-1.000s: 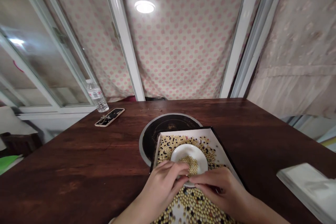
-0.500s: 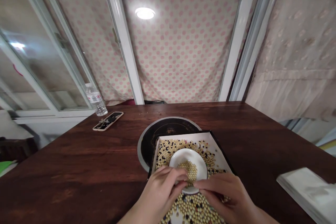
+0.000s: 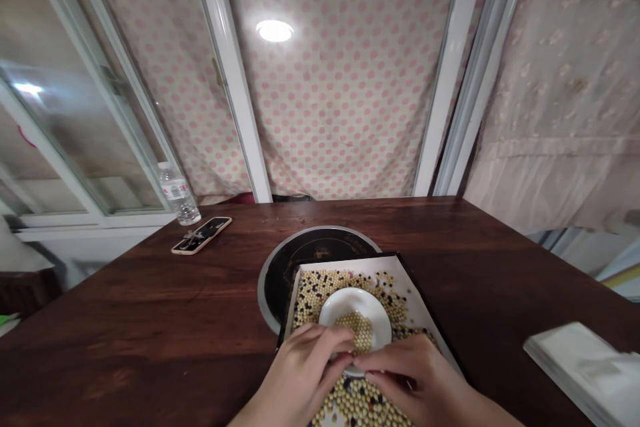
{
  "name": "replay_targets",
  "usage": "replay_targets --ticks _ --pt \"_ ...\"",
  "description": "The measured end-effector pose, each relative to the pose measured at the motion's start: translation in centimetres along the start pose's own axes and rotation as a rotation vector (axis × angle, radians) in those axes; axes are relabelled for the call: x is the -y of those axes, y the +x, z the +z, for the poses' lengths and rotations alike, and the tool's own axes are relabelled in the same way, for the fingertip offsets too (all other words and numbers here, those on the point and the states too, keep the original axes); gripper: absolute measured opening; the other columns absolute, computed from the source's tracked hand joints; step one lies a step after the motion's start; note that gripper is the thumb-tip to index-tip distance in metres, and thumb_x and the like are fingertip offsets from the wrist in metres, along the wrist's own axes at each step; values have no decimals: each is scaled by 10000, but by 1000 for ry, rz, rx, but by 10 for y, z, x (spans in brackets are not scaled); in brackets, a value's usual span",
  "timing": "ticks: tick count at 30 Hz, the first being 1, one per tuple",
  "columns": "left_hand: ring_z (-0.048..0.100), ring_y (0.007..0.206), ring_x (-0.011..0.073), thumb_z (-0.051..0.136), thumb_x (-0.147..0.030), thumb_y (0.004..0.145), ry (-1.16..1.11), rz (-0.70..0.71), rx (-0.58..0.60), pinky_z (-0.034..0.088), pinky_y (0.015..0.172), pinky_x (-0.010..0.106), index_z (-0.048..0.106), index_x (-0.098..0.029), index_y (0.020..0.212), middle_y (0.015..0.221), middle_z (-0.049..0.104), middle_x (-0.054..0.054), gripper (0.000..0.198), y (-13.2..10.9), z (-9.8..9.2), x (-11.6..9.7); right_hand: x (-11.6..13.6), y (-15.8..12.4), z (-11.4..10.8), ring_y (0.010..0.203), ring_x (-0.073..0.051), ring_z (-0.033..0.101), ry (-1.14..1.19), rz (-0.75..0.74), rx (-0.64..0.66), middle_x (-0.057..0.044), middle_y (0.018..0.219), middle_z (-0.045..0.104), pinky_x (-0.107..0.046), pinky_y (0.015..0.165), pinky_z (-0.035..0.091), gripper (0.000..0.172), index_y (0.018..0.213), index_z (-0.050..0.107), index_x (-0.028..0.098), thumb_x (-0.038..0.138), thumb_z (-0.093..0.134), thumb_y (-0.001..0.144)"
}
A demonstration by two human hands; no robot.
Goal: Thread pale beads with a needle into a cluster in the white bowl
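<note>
Head view: bowl (image 3: 353,298) of pale beans (image 3: 358,331), among mixed beans (image 3: 357,407) in a shallow box (image 3: 421,299). Left hand (image 3: 311,360) and right hand (image 3: 421,365) at the near rim, fingers curled; bean pinched or not, cannot tell. Possible spill from knocking the rim.

Dim light, bright round glare (image 3: 275,31)

I counted two hands of my own, one left hand (image 3: 305,361) and one right hand (image 3: 423,373), along with one white bowl (image 3: 383,328) and one tray (image 3: 416,310). The yellow beans (image 3: 357,332) and black beans (image 3: 349,382) were each far too many for me to number. Besides those, I counted one table (image 3: 175,320), one bottle (image 3: 181,201), one phone (image 3: 203,235), one round black plate (image 3: 276,280) and one white packet (image 3: 570,348).
</note>
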State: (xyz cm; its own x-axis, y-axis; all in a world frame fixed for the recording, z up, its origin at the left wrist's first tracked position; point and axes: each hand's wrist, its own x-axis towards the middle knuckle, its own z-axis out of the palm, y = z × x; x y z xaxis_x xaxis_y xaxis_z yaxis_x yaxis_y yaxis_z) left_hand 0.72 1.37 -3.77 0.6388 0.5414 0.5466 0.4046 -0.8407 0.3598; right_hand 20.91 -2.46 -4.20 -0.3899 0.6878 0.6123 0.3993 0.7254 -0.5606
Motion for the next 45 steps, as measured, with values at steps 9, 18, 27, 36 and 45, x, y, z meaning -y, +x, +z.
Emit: replay_targets --ticks 9,18,27,36,45 --pt "632 722 176 471 -175 879 7 -8 -4 493 625 313 483 -206 1019 828 699 6 144 2 -2 -3 7 3 -4 449 -80 558 17 -28 -158 -7 602 676 -169 435 441 177 892 676 185 114 560 777" --pt "636 865 198 485 -174 874 -31 -51 33 502 739 366 470 -193 1077 957 691 43 204 4 -3 -4 9 -7 -12 447 -95 567 -23 66 -267 5 626 687 -182 387 415 176 917 648 217 126 575 784" --pt "608 748 141 407 -137 896 -69 -45 -51 502 663 285 557 -153 969 817 650 51 167 3 -9 -8 9 -9 -17 384 -55 460 -45 129 -340 24 601 651 -170 380 391 149 898 637 209 128 567 796" --pt "389 385 51 429 -238 908 -192 -188 284 318 401 199 503 -147 507 425 446 -42 417 12 -22 -28 11 -8 -24 352 -36 393 -69 241 -417 73 469 537 -165 344 304 76 836 629 196 167 566 806" --pt "570 895 207 738 -240 657 -169 -250 739 477 721 292 564 -192 956 975 556 33 349 -11 -23 -50 14 -9 -27 328 -31 342 -201 245 -360 65 466 542 -197 315 223 67 824 634 223 225 568 812"
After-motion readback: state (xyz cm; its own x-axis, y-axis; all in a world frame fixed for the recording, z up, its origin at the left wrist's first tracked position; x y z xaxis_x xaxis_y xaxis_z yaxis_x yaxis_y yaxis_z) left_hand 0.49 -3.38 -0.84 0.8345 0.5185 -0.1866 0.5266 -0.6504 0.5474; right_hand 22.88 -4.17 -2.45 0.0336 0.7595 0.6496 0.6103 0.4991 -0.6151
